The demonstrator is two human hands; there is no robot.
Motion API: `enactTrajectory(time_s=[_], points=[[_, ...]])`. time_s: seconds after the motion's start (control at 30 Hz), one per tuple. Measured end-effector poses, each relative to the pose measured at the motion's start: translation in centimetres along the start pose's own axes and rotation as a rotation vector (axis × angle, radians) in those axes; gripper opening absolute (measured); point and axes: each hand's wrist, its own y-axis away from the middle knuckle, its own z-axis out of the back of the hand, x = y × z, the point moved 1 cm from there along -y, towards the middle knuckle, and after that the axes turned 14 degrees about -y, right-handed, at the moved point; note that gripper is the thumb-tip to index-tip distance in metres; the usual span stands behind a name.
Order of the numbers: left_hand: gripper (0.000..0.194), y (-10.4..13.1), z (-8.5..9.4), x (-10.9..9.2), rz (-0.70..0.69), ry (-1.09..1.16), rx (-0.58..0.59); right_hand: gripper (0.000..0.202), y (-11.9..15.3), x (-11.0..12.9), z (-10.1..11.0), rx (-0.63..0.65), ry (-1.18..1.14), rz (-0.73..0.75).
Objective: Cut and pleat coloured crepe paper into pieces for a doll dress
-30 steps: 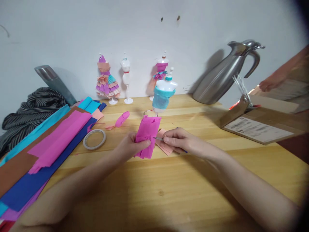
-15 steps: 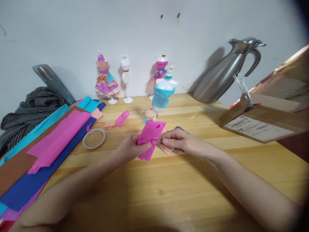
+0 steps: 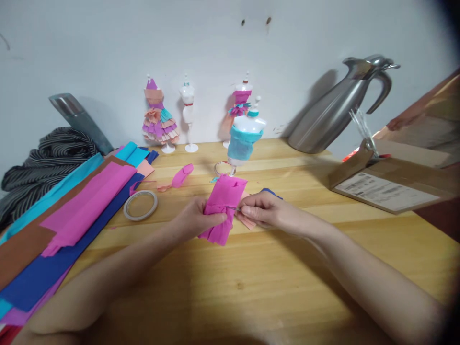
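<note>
A folded piece of bright pink crepe paper (image 3: pixel 227 190) is pinched between the thumb and fingers of my left hand (image 3: pixel 201 216). My right hand (image 3: pixel 264 209) is closed around a small pair of scissors (image 3: pixel 233 208); only the thin blades show, and the handles are hidden in the fingers. The blades lie across the paper, with a slit beside them and the lower part hanging down. Just behind the paper stands a small white mannequin (image 3: pixel 247 124) with a turquoise paper wrap (image 3: pixel 242 143). Peach paper (image 3: pixel 247 221) lies beneath my right hand.
On the left are crepe paper sheets (image 3: pixel 88 211), a tape roll (image 3: pixel 140 205), a striped cloth (image 3: pixel 61 148) and a bottle (image 3: pixel 81 122). Several dressed mannequins (image 3: pixel 158 115) line the wall. A steel jug (image 3: pixel 334 105) and a cardboard box (image 3: pixel 391 179) stand right.
The lower part of the pink paper has dropped down and to the left, and the slit at the blades has widened. Both hands stay in nearly the same place.
</note>
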Motion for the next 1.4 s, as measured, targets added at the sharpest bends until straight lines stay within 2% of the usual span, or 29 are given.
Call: enactTrajectory(time_s=[0.4, 0.67, 1.1, 1.4], points=[[0.027, 0.1, 0.0, 0.1, 0.028, 0.076, -0.003, 0.047, -0.1, -0.5, 0.0, -0.008, -0.129, -0.008], [0.034, 0.3, -0.1, 0.3, 0.043, 0.158, 0.002, 0.047, -0.2, -1.3, 0.1, -0.059, -0.229, -0.022], [0.033, 0.0, 0.0, 0.6, 0.093, 0.436, 0.163, 0.042, -0.3, -1.6, 0.4, -0.062, -0.284, -0.097], [0.031, 0.0, 0.1, 0.7, 0.141, 0.462, 0.209, 0.041, -0.6, -2.0, 0.5, -0.066, -0.358, -0.115]])
